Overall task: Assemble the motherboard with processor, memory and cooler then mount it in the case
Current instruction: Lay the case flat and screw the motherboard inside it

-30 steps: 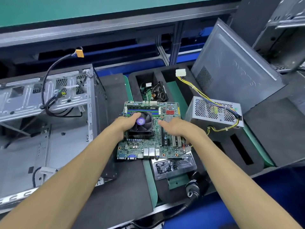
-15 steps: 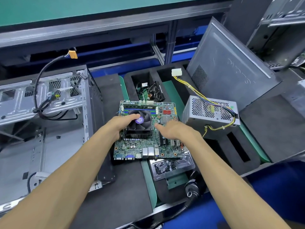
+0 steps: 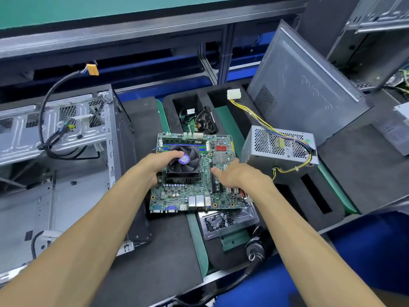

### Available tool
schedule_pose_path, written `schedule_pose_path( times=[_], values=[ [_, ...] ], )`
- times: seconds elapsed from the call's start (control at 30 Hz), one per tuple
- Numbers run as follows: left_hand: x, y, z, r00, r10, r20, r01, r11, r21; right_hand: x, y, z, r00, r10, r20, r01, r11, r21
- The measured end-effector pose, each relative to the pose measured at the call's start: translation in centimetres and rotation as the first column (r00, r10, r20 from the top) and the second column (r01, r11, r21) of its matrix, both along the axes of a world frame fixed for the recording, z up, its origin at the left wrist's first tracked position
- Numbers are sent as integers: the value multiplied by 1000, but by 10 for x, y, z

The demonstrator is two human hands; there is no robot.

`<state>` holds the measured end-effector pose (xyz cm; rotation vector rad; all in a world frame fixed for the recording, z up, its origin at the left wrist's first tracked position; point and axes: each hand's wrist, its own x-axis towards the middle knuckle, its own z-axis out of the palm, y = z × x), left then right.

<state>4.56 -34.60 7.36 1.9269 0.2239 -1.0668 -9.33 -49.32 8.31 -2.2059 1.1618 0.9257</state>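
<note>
Green motherboard (image 3: 194, 191), black finned cooler (image 3: 184, 165) fitted.
Left hand (image 3: 156, 166) curled around cooler's edge (thumb over fan); right hand (image 3: 235, 176) flat, fingers straight, pressing board.

The right hand (image 3: 240, 176) is sliding rightward across the motherboard (image 3: 194, 173), its fingers now reaching the board's right edge.

Black foam tray (image 3: 365, 165), motherboard (image 3: 194, 191), power supply (image 3: 278, 147), case (image 3: 55, 151)
</note>
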Motion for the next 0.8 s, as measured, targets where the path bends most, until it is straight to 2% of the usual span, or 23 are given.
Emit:
schedule_pose_path(
  times=[0.2, 0.4, 0.63, 0.8],
  values=[
    [2, 0, 0, 1000, 9, -28, -9, 1000, -3, -8, 0, -9, 994, -52, 98, 45, 996, 72],
    [3, 2, 1, 998, 11, -65, -12, 1000, -13, -10, 4, -11, 988, -99, 122, 81, 986, 147],
    [1, 2, 1, 992, 98, -77, -103, 993, -65, -19, 12, -21, 982, -119, 146, 119, 993, 11],
    [0, 2, 1, 991, 126, -55, -130, 988, -87, -23, 13, -25, 961, -163, 224, 167, 986, 3]
  ],
)
